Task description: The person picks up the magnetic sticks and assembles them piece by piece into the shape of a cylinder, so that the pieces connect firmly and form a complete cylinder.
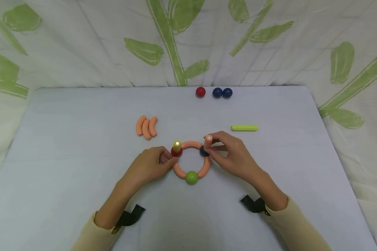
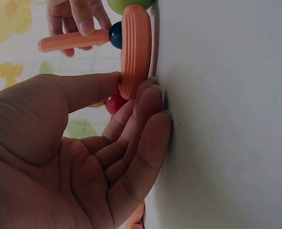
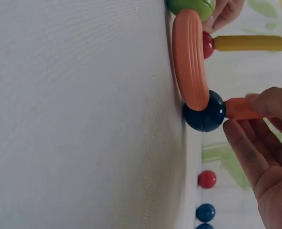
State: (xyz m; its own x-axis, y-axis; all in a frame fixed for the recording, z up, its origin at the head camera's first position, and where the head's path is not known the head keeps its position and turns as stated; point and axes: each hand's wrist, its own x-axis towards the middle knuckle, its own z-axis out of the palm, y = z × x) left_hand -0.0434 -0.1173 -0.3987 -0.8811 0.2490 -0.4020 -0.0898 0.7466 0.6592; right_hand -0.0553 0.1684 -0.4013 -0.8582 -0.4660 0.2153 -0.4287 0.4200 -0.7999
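On the table lies a ring of curved orange rods joined by a green ball (image 1: 192, 177), a red ball (image 1: 176, 152) and a dark blue ball (image 3: 198, 121). A yellow rod (image 3: 250, 43) stands upright on the red ball. My left hand (image 1: 150, 163) pinches the ring's left curved orange rod (image 2: 136, 52) beside the red ball, thumb on one side and fingers on the other. My right hand (image 1: 232, 153) holds a straight orange rod (image 1: 208, 139) upright between thumb and fingers. Its lower end meets the top of the blue ball.
Several loose curved orange rods (image 1: 146, 129) lie behind my left hand. A yellow-green rod (image 1: 244, 128) lies at the right, beyond my right hand. Near the back edge sit a red ball (image 1: 200, 92) and two blue balls (image 1: 222, 92). A leaf-patterned cloth (image 1: 97, 45) hangs behind the table.
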